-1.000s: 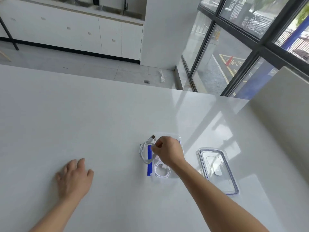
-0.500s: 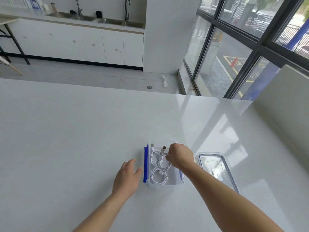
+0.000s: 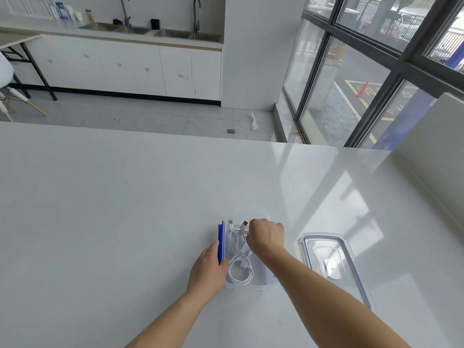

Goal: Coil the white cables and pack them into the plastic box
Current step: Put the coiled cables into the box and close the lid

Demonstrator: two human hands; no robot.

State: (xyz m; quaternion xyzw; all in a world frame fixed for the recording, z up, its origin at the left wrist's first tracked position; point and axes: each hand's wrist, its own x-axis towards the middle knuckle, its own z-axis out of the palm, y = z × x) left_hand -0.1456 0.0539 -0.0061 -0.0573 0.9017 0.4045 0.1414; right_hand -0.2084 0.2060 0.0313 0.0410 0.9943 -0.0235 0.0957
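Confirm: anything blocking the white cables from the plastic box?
Nothing visible. The plastic box is open, its lid lies apart to the right, and the white cables already sit inside, by the right hand.

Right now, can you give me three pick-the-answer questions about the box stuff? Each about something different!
1. Where is the lid of the plastic box?
A) on it
B) on the table, to its right
C) on the floor

2. What colour is the clip on the box's left side?
A) red
B) green
C) blue

3. How do the white cables lie?
A) coiled inside the box
B) stretched straight across the table
C) hanging off the edge

Answers:
1 B, the lid lies flat beside the open box.
2 C, the clip is bright blue.
3 A, their loops sit within the box walls.
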